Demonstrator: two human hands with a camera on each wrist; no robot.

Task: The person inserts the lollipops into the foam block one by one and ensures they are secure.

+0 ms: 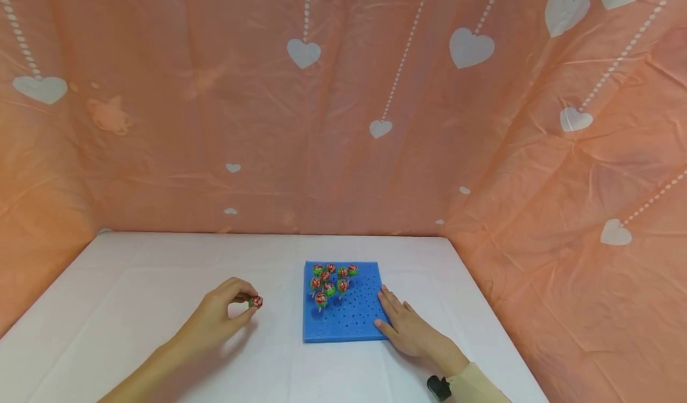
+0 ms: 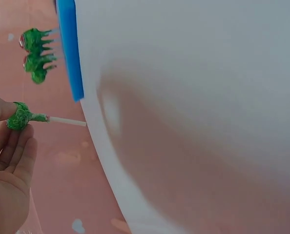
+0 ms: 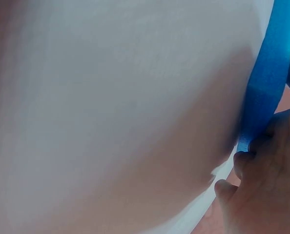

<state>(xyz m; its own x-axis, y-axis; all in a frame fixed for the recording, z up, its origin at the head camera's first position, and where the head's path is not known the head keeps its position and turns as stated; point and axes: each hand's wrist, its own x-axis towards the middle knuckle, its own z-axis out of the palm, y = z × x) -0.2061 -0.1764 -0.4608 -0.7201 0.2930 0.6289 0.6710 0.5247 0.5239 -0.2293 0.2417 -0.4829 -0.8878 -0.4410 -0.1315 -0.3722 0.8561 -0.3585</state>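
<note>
My left hand (image 1: 220, 310) pinches a lollipop (image 1: 256, 301) by its wrapped head, to the left of a blue foam board (image 1: 354, 325). In the left wrist view the lollipop (image 2: 19, 117) has a green wrapper, and its white stick (image 2: 67, 121) points away from the fingers. Several lollipops (image 1: 320, 299) with red and green wrappers stand on their sticks in the far left part of the board, which is dotted with small holes. My right hand (image 1: 413, 331) rests with extended fingers on the board's right edge. In the right wrist view, the fingers lie against the blue side (image 3: 267, 83).
The board lies on a table with a white cloth (image 1: 161, 272). Orange curtains (image 1: 343, 170) printed with white hearts hang behind and on both sides. A dark band (image 1: 439, 387) sits at the right wrist by a light sleeve (image 1: 474, 385).
</note>
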